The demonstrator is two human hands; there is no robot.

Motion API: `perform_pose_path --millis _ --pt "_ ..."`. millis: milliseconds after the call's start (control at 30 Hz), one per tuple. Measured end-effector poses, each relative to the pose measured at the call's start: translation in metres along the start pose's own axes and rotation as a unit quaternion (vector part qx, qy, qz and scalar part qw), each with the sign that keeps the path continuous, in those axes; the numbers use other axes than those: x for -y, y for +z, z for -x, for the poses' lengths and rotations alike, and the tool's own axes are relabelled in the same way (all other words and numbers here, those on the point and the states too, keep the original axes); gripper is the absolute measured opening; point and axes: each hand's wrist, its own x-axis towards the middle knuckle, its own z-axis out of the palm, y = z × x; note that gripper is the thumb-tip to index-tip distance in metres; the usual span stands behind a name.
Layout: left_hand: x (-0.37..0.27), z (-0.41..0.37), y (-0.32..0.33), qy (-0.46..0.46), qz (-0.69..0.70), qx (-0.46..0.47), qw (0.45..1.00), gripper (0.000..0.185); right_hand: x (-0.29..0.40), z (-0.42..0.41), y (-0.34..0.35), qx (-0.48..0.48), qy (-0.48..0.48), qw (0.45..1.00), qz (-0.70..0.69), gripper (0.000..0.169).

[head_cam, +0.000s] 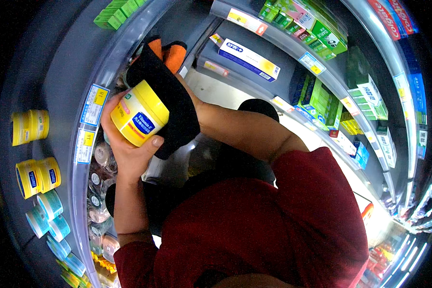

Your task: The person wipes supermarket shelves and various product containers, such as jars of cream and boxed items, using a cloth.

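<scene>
My left hand (129, 154) grips a yellow plastic jar (139, 113) with a blue "Vitamin E" label, tilted, thumb near its lower end. Right behind the jar is a black and orange cloth item (180, 108), held up by my right hand (189, 90); most of that hand and its fingers are hidden by it. At the left, yellow jars of the same look (39, 177) stand on a dark shelf, with more yellow jars (30, 126) farther up.
Blue-and-white tubs (50, 205) stand near the yellow jars. A clear shelf edge carries price tags (94, 104); packaged goods (102, 154) lie below it. Across the aisle, shelves hold a white-and-blue toothpaste box (248, 59) and green boxes (318, 100). My knees are beneath my arms.
</scene>
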Motion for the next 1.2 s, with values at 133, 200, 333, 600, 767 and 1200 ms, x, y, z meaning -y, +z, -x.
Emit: perform_pose_path --millis 133,200,333,600,767,1200 --pt "0.006 -0.001 -0.006 -0.091 0.107 -0.073 0.987 0.098 -0.005 -0.006 -0.006 -0.017 -0.079 0.995 0.063 0.024" --pt "0.001 -0.004 -0.005 -0.132 0.198 -0.122 0.964 0.091 0.003 -0.003 -0.005 0.006 -0.109 0.993 0.048 0.024" --pt "-0.008 -0.007 -0.007 -0.122 -0.010 -0.142 0.982 0.081 0.010 -0.006 -0.014 0.066 -0.248 0.915 0.310 0.046" --pt "-0.007 -0.006 -0.006 0.054 -0.361 0.006 0.931 0.075 -0.004 -0.001 -0.012 0.018 -0.111 0.927 0.357 0.044" --pt "-0.009 -0.002 -0.006 0.101 -0.365 0.117 0.918 0.072 -0.009 -0.015 -0.031 0.005 -0.058 0.946 0.319 0.036" --pt "-0.007 -0.001 0.000 -0.312 0.315 -0.121 0.888 0.052 -0.005 0.025 0.004 0.059 -0.230 0.883 0.404 0.031"
